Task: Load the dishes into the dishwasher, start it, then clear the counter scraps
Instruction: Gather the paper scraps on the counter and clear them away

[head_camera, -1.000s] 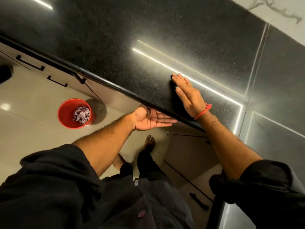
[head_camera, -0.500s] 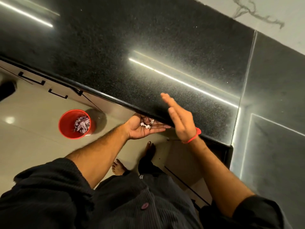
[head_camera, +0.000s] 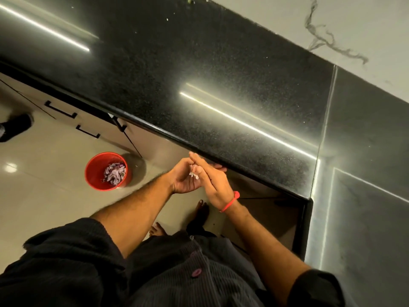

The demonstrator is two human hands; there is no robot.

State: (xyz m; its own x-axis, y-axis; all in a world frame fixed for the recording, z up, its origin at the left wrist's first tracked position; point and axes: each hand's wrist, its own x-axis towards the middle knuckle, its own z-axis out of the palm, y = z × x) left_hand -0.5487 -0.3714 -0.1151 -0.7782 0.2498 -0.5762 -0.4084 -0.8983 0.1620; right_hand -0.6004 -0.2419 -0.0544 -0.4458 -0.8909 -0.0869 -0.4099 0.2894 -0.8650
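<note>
My left hand (head_camera: 184, 177) is cupped palm up just below the front edge of the black granite counter (head_camera: 199, 89). A few small white scraps (head_camera: 193, 175) lie in its palm. My right hand (head_camera: 211, 181), with a red band on the wrist, is held flat with straight fingers, its edge against the left palm beside the scraps. Both hands are off the counter top. A few tiny pale specks show on the counter at the far side.
A red bin (head_camera: 107, 171) with crumpled purple-white waste stands on the tiled floor to the left. Cabinet fronts with black handles (head_camera: 60, 109) run under the counter. A dark shoe (head_camera: 15, 127) is at the far left. My bare feet (head_camera: 200, 212) are below the hands.
My right hand swept off the counter top and over the edge, pushing white scraps into my cupped left palm, and now lies against that palm. The view shifted slightly.
</note>
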